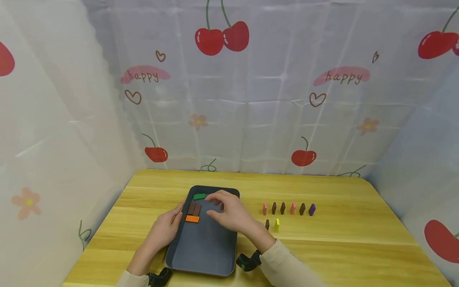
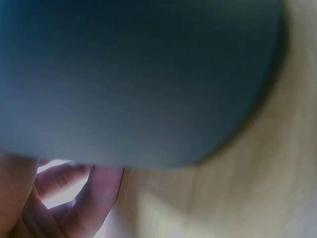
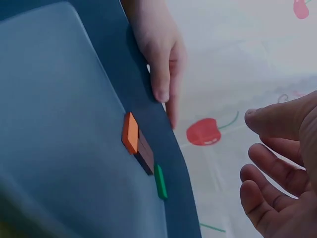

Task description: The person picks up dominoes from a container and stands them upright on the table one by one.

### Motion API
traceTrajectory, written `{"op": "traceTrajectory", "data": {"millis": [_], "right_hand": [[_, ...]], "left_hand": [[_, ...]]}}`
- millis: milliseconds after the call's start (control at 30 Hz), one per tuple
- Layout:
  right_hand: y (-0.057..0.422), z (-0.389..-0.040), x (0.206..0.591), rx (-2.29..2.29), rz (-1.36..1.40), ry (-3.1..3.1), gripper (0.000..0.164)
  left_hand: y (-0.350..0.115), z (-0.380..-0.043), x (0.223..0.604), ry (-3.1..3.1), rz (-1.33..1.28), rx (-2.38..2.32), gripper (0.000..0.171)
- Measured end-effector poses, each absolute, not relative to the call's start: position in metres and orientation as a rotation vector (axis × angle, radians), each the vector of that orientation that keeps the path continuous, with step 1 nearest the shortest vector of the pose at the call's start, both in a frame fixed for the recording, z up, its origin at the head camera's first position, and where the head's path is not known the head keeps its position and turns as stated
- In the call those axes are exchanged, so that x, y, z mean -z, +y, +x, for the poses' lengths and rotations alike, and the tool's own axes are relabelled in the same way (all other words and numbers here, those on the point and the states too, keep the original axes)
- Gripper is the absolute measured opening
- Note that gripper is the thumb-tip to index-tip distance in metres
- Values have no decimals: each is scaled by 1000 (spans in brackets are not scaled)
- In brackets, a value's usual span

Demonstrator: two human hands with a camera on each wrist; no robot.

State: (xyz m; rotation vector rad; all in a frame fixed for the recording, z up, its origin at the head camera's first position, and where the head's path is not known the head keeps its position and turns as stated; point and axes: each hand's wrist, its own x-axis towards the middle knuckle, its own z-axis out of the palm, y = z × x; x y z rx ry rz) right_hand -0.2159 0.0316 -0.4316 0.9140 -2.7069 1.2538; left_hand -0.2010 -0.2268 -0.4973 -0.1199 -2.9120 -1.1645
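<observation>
A dark grey tray [image 1: 209, 255] lies on the wooden table. My left hand [image 1: 164, 230] grips its left rim, thumb over the edge and fingers outside, as the right wrist view also shows. Inside, near the left wall, are a green block [image 1: 199, 196], two brown blocks [image 1: 194, 209] side by side and an orange block [image 1: 192, 219] just below them. Over the tray's upper right part hovers my right hand [image 1: 231, 211], thumb and fingers apart with nothing between them. In the left wrist view the tray's underside [image 2: 138, 89] hides most of the left hand.
Right of the tray, small blocks stand upright in a row, among them a pink block [image 1: 264, 209] and a purple block [image 1: 312, 209]. Nearer stand a yellow block [image 1: 277, 225] and a brown block [image 1: 267, 225], partly behind my right wrist. A printed curtain [image 1: 247, 119] encloses the table.
</observation>
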Motion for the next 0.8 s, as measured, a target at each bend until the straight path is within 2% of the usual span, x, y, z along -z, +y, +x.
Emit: {"op": "traceTrajectory", "data": {"millis": [467,800], "right_hand": [[-11,-231,449,-1125,1024,-2784,32],[-28,-240,465,-1196,1008,-2847,31]], "left_hand": [[-227,-201,498,-2914,-118,1210,49],[-228,-202,495,-2918,-120,1202,49]]}}
